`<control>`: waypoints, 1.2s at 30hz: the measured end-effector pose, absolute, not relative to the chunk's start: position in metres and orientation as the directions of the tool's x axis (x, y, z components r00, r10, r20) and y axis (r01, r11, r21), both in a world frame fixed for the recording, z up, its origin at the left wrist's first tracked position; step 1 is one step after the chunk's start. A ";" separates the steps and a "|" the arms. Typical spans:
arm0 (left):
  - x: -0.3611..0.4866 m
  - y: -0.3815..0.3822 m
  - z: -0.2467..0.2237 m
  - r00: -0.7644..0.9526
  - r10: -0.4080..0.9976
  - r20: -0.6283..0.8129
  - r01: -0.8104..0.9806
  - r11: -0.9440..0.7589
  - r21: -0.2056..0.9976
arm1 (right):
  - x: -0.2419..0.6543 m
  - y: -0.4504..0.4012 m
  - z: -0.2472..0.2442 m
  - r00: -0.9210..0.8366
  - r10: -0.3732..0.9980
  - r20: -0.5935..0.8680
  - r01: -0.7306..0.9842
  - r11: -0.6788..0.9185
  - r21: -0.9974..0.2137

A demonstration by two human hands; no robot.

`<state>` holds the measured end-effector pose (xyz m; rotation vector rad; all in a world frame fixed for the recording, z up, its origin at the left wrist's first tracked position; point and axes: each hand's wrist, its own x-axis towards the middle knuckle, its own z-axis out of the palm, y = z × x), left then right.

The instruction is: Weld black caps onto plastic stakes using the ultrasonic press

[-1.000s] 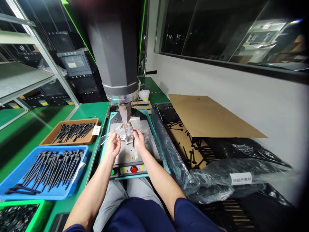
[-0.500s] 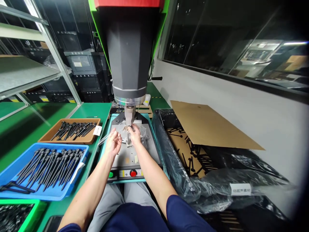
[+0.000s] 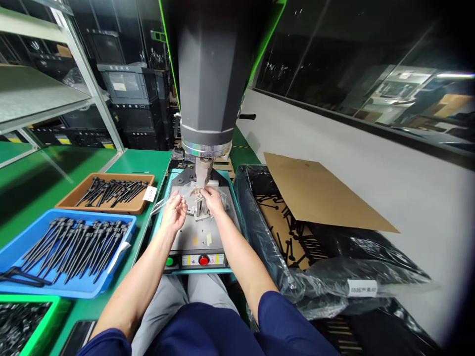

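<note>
My left hand [image 3: 175, 212] is closed, fingers curled, beside clear plastic film [image 3: 161, 203] that trails off to its left; what it grips is too small to make out. My right hand [image 3: 213, 201] is pinched close under the metal horn [image 3: 204, 170] of the press; a small thing at its fingertips is hidden. Between the hands, clear plastic and small brownish pieces surround a metal fixture [image 3: 202, 212] on the grey machine plate [image 3: 189, 240].
A brown tray [image 3: 61, 201] and a blue tray [image 3: 87, 292] on the left hold black rod-like parts. A green bin [image 3: 59, 316] sits at the lower left. To the right stands a plastic-lined box [image 3: 256, 222] under cardboard [image 3: 326, 198]. Red button [image 3: 203, 260] in front.
The view has shifted slightly. My right hand has drawn a little to the right of the fixture, which now shows more. My left hand stays closed in about the same place.
</note>
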<state>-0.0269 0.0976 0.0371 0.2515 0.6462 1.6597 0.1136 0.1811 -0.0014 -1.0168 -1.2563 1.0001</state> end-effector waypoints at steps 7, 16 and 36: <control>-0.031 0.083 0.027 -0.240 0.956 -0.171 -0.788 -0.089 0.609 | 0.125 0.160 -0.009 0.104 0.956 0.274 -0.001 0.276 -0.961; -0.042 0.045 -0.009 -0.326 0.942 -0.082 -0.663 -0.166 0.730 | 0.171 0.097 -0.049 -0.222 0.974 -0.048 -0.248 -0.104 -0.963; -0.072 0.027 -0.026 -0.450 0.889 -0.087 -0.621 -0.241 0.746 | 0.167 0.062 -0.039 -0.105 0.989 -0.104 -0.733 -0.148 -0.664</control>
